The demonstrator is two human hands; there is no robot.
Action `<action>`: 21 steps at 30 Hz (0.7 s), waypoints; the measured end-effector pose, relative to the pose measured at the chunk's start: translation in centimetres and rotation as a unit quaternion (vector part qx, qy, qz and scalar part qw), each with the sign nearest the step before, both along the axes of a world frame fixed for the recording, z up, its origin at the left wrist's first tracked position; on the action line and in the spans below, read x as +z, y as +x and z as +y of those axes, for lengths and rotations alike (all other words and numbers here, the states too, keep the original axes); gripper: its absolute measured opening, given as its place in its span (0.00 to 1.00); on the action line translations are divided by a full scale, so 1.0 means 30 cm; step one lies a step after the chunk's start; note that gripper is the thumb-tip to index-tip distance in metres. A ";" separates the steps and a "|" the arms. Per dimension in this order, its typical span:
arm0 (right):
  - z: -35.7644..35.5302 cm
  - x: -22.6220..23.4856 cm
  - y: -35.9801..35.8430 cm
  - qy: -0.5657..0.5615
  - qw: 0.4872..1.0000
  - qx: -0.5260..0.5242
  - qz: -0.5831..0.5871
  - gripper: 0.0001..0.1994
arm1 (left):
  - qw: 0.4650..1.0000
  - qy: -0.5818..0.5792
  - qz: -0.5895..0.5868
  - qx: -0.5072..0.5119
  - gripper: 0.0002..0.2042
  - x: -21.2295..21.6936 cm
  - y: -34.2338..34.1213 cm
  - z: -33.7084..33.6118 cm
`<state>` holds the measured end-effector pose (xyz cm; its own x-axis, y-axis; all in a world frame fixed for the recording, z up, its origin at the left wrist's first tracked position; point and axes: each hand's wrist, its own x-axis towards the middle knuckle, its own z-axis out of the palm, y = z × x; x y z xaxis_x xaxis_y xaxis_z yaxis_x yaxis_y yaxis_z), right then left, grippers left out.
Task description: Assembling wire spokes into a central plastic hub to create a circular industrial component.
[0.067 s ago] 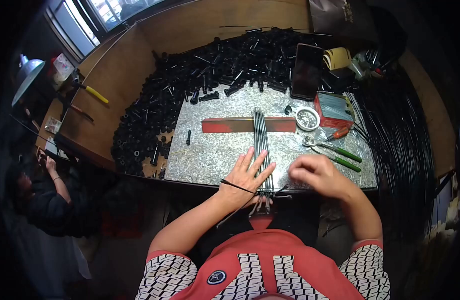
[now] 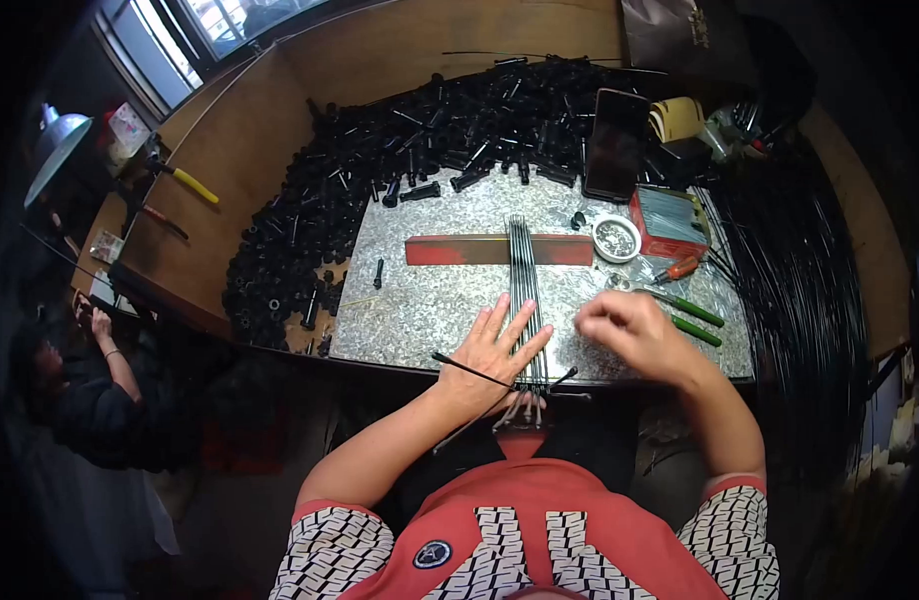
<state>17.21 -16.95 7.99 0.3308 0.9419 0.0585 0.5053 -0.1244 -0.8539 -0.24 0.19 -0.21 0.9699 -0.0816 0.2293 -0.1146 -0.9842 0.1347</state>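
My left hand (image 2: 487, 362) lies over a bundle of thin black metal rods (image 2: 521, 270), fingers spread on top. Its thumb seems to pass beneath them at the table edge, where their looped ends (image 2: 528, 398) stick out toward me. One stray rod (image 2: 472, 370) crosses the back of this hand. The far part of the bundle rests across a red-and-dark flat bar (image 2: 455, 250). To the right, my right hand (image 2: 632, 330) hovers with curled fingers; whatever they may hold is hidden. It partly covers the green-handled pliers (image 2: 695, 318).
Black tubular parts (image 2: 410, 130) are heaped along the back and left. A phone (image 2: 616, 145), a white bowl (image 2: 616, 238), a red box (image 2: 670, 228) and an orange-handled screwdriver (image 2: 680, 268) stand or lie at right. Long black rods (image 2: 795, 270) fill the far right. Another person (image 2: 110, 385) sits at left.
My right hand has shifted slightly away from me and now covers part of the pliers' head. My left hand stays on the rods.
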 end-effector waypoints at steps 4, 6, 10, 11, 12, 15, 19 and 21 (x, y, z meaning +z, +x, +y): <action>0.174 -0.015 0.123 0.109 0.968 0.001 -0.227 0.11 | 0.999 -0.009 -0.027 -0.016 0.47 0.009 0.011 -0.020; 0.279 -0.052 0.169 0.103 0.960 -0.008 -0.260 0.15 | 1.000 -0.010 -0.017 -0.012 0.47 0.017 0.008 -0.015; 0.440 -0.106 0.225 0.051 0.950 0.019 -0.308 0.22 | 1.000 -0.018 -0.003 -0.007 0.46 0.012 0.002 -0.009; 0.466 -0.117 0.239 0.050 0.950 0.025 -0.308 0.22 | 1.000 -0.008 0.001 -0.009 0.46 0.010 0.000 -0.010; 0.486 -0.134 0.260 0.030 0.949 0.048 -0.310 0.22 | 1.000 0.019 -0.011 -0.001 0.45 -0.007 0.003 -0.011; 0.519 -0.134 0.257 -0.006 0.957 0.076 -0.280 0.20 | 1.000 0.021 -0.011 0.002 0.45 -0.005 0.000 -0.009; 0.520 -0.107 0.251 0.052 0.973 0.050 -0.218 0.16 | 1.000 0.003 0.008 -0.001 0.46 0.017 -0.006 0.001; 0.516 -0.094 0.246 0.082 0.974 0.047 -0.205 0.16 | 1.000 -0.007 -0.001 -0.008 0.45 0.011 -0.004 0.008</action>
